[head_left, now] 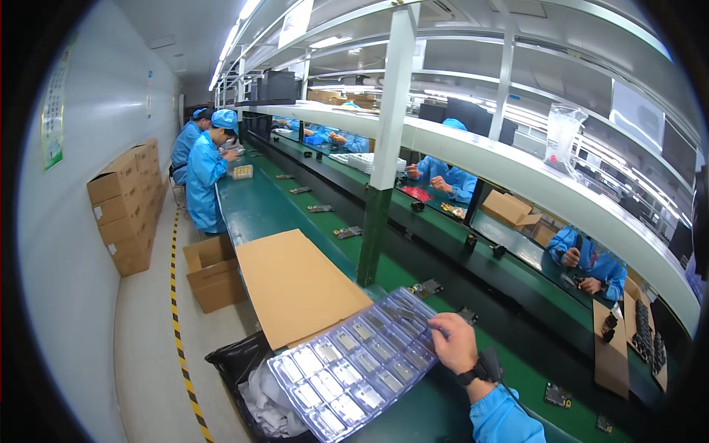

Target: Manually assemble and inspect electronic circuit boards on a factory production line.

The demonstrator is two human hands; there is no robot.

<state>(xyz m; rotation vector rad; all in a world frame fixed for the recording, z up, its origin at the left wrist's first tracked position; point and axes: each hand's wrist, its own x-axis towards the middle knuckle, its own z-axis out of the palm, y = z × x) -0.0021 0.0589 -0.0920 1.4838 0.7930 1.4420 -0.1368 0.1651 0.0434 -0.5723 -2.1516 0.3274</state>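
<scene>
A clear plastic tray (336, 399) with rows of compartments lies at a slant in front of me, its near left part over a black-lined bin. Flat silvery metal pieces (345, 407) sit in many compartments, and thin dark strips (402, 314) lie across its far right corner. My right hand (454, 343), with a dark band at the wrist and a blue sleeve, has its fingers closed at the tray's right edge. The fingertips partly hide the grip. My left hand is out of view. A large cardboard sheet (295, 280) lies just beyond the tray.
A green conveyor line (325, 236) carries several circuit boards (557, 395) to my right. A white post (388, 133) rises beside it. Crumpled white material (269, 399) fills the bin. An open carton (214, 273) stands on the floor. Co-workers (205, 173) in blue sit further along and opposite.
</scene>
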